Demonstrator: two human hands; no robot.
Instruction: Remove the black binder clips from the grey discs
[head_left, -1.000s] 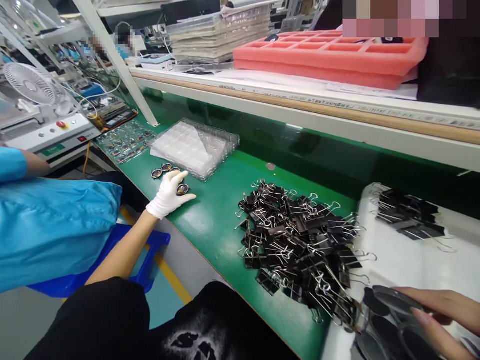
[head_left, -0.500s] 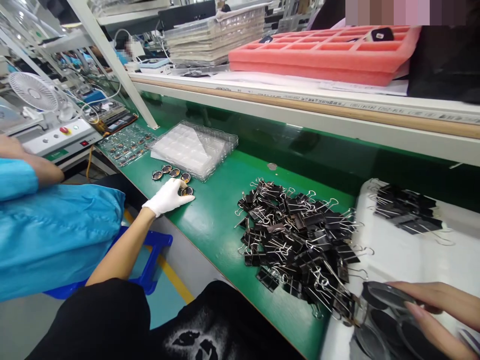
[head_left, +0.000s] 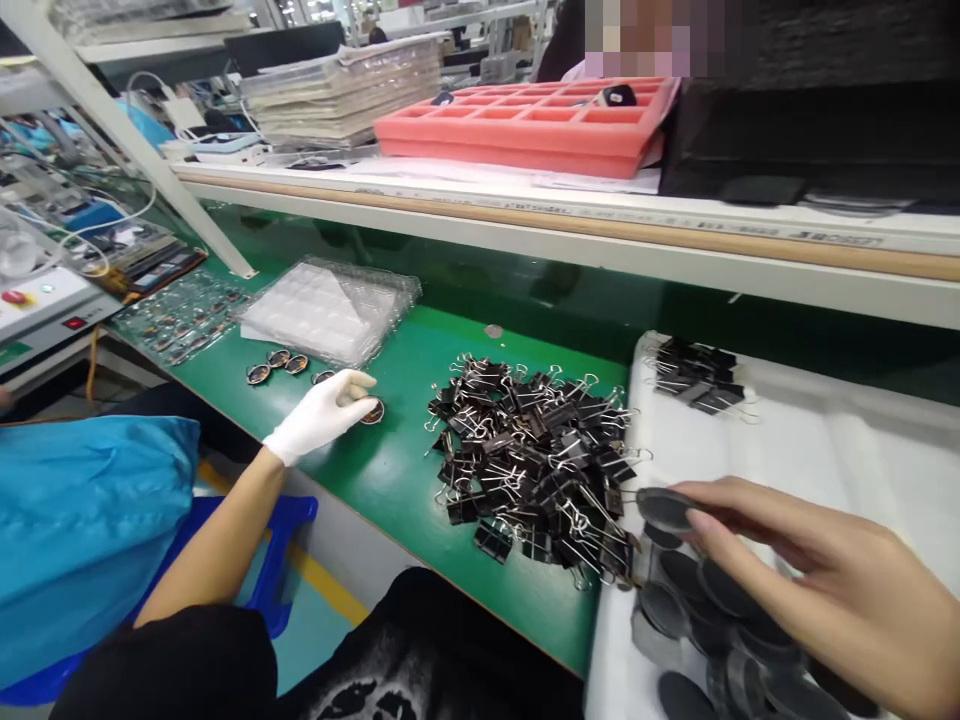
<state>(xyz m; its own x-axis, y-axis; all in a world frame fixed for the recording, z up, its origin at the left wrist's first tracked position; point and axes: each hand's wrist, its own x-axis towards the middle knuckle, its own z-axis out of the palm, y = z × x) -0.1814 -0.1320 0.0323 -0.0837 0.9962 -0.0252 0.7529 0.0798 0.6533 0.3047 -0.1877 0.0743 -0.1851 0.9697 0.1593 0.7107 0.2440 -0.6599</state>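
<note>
My left hand point(head_left: 321, 412), in a white glove, rests on the green belt point(head_left: 390, 470) with its fingers pinched on a small round metal-rimmed part point(head_left: 373, 412). Three more such parts point(head_left: 277, 362) lie in a row to its left. My bare right hand point(head_left: 825, 575) is at the lower right, fingers closed on a dark grey disc point(head_left: 664, 508). It hovers over a clear tray of several dark discs point(head_left: 697, 610) on a white sheet point(head_left: 817, 450). A heap of black binder clips point(head_left: 532, 455) lies between my hands.
A stack of clear blister trays point(head_left: 330, 310) and a tray of small parts point(head_left: 176, 318) sit behind the left hand. A few more clips point(head_left: 694, 375) lie on the white sheet. Pink foam trays point(head_left: 525, 125) are on the shelf above. A co-worker's blue sleeve point(head_left: 82, 520) is at the left.
The view has swung to the right. My right hand has come up and leftward with a dark disc. My left hand has slid its round part a little to the right, away from the row.
</note>
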